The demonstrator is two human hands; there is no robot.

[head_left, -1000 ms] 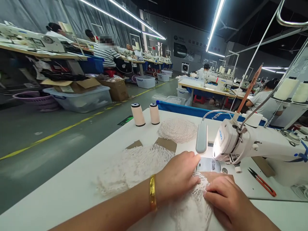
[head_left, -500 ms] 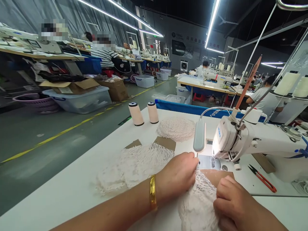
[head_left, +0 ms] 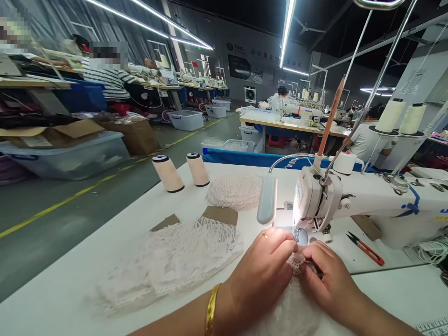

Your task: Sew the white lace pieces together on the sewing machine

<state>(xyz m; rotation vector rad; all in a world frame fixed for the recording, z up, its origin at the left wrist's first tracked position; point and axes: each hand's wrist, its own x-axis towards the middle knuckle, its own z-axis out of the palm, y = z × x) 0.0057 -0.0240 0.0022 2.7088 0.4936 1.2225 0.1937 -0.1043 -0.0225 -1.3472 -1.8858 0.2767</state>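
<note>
Just in front of the sewing machine (head_left: 315,196), a piece of white lace fabric (head_left: 297,262) is pinched between my two hands. My left hand (head_left: 269,261), with a ring and a gold bracelet (head_left: 212,308) at its wrist, grips the lace's left edge, fingers closed. My right hand (head_left: 325,275) closes on its right edge, the fingertips almost meeting the left ones. The rest of the lace hangs down, blurred, between my forearms. The needle area lies directly beyond my fingertips, lit by a lamp (head_left: 267,199). Another lace piece (head_left: 182,261) lies to the left with brown card (head_left: 219,215) at its top.
Two peach thread cones (head_left: 168,174) and a round lace bundle (head_left: 234,190) sit farther back on the white table (head_left: 70,275). Red-handled thread snips (head_left: 366,248) lie right of the needle. Beyond are plastic bins (head_left: 187,120), other machines and seated people.
My hands have come together at the lace's upper edge, near the needle. The brown card formerly visible between them no longer shows. The view has shifted to the right.
</note>
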